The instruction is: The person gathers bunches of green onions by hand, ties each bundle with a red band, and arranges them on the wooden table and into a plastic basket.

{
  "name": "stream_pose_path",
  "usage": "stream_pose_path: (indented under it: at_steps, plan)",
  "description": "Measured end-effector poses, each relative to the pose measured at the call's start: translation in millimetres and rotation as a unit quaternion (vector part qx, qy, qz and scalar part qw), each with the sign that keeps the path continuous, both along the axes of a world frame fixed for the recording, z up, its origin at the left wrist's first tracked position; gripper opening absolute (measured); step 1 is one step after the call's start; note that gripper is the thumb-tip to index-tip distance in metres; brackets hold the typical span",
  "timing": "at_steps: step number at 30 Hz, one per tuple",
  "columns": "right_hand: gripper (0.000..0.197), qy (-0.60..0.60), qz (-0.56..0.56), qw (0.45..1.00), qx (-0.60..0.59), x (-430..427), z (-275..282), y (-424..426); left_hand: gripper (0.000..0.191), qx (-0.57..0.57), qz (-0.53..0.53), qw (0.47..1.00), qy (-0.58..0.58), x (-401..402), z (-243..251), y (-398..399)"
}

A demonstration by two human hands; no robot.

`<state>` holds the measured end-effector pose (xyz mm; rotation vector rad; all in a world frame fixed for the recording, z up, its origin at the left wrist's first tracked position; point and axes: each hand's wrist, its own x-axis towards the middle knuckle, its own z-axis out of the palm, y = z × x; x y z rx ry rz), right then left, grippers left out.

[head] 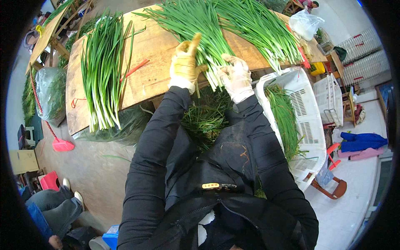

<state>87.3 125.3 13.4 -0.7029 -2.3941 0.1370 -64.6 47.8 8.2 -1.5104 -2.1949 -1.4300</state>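
A spread of long green garlic chives (206, 34) lies on the wooden table (150, 72), its pale stem ends towards me. At its left edge is my left hand (186, 61), in a yellowish glove, index finger extended; whether it grips any stems is unclear. My right hand (236, 73), in a whitish glove, has its fingers curled at the pale stem ends; its grip is partly hidden. Another pile of chives (262, 34) lies to the right, and a separate bundle (104, 68) lies at the table's left with its ends over the front edge.
Red ties (136, 69) lie on the table. At the right stands a white plastic crate (307, 125) holding greens. Loose leaves (207, 115) lie below the table edge. A white plastic bag (306, 25) is at the back right. A seated person's legs (57, 203) show at lower left, near a red broom (62, 144).
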Motion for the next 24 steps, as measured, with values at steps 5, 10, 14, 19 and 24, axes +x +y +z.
stream_pose_path:
  at_steps: [5, 10, 14, 19, 24]
  plan:
    - [0.014, -0.048, -0.008, 0.998, 0.038, -0.1, -1.8, 1.9, 0.043, -0.004, -0.177, 0.983, 0.053, -8.8, -13.7, 11.9]
    - [0.022, -0.070, -0.014, 0.996, -0.050, -1.9, 4.7, 1.3, 0.026, 0.062, -0.272, 0.895, -0.348, -20.4, -24.3, 31.2]
    - [0.028, -0.008, -0.005, 0.990, 0.144, -5.3, 18.0, -15.6, 0.021, 0.034, -0.264, 0.951, -0.159, -20.9, -21.4, 34.4]
    - [0.030, -0.035, -0.044, 0.992, 0.115, -11.9, 22.6, -34.2, 0.010, 0.148, -0.423, 0.749, -0.488, -39.7, -31.8, 38.5]
    - [0.025, -0.051, -0.083, 0.990, 0.102, -21.1, 0.9, -25.6, 0.012, 0.205, -0.321, 0.825, -0.418, -36.5, -26.5, 28.1]
